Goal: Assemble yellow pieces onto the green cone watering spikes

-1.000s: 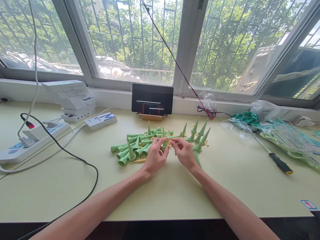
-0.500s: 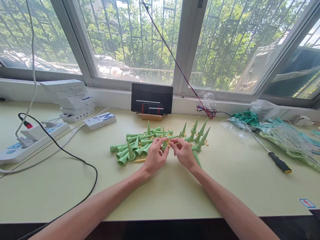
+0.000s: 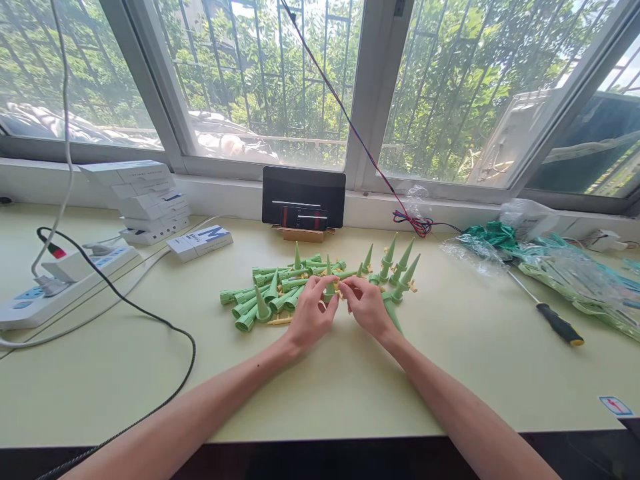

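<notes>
Green tubes [image 3: 246,309] block left of the left hand [image 3: 313,312], spikes [image 3: 408,273] beyond the right hand [image 3: 369,308]; nearer surface [image 3: 325,390] is passable.

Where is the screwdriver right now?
In the head view, the screwdriver lies well right of the right hand on the table, beside the plastic packaging.
</notes>
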`<state>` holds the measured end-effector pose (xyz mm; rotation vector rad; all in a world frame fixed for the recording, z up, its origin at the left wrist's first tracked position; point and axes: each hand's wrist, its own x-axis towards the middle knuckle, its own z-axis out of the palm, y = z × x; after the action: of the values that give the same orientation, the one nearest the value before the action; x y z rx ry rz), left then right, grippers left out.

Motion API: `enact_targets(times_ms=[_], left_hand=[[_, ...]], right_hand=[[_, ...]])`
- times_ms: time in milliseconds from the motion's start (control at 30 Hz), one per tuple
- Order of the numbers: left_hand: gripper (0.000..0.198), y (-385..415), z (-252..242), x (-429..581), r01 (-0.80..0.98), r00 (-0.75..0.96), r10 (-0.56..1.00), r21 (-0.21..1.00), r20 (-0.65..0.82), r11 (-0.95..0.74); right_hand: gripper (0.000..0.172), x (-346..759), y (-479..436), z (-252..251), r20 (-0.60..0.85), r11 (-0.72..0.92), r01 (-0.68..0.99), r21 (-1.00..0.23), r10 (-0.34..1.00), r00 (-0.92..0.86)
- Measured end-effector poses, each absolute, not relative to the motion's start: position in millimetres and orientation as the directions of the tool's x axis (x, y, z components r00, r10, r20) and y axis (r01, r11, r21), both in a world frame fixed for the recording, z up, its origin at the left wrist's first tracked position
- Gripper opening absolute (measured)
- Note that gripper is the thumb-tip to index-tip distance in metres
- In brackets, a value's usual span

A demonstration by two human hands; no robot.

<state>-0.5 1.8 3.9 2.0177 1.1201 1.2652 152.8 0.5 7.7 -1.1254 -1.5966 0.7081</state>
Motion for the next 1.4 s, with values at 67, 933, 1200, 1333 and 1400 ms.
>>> enact_targets(times_ms=[67,933,1200,1333,1400], left_hand=[[0.028,1.5,4.0,-0.3,0.381,0.226,0.845,0.755,0.484,-0.534],[0.029,1.0,1.9,-0.7,0.384,0.281,0.825,0.730,0.491,-0.565],[0.032,1.6,1.1,-0.8,0.394,0.284,0.821,0.720,0.495,-0.571],[0.032,2.3,-0.5,-0.9,0.396,0.287,0.817,0.715,0.500,-0.576],[0.032,2.2,-0.6,-1.0,0.398,0.287,0.818,0.714,0.498,-0.575]], right_hand=[[0.036,152.4,0.5,7.6,0.396,0.389,0.335,-0.858,0.917,-0.049],[0.059,151.4,2.3,6.6,0.414,0.372,0.478,-0.796,0.910,-0.019],[0.067,151.0,3.4,7.1,0.388,0.345,0.491,-0.800,0.922,-0.016],[0.067,151.2,4.1,6.3,0.387,0.337,0.490,-0.804,0.922,0.002],[0.067,151.2,3.6,6.7,0.379,0.334,0.481,-0.811,0.925,-0.003]])
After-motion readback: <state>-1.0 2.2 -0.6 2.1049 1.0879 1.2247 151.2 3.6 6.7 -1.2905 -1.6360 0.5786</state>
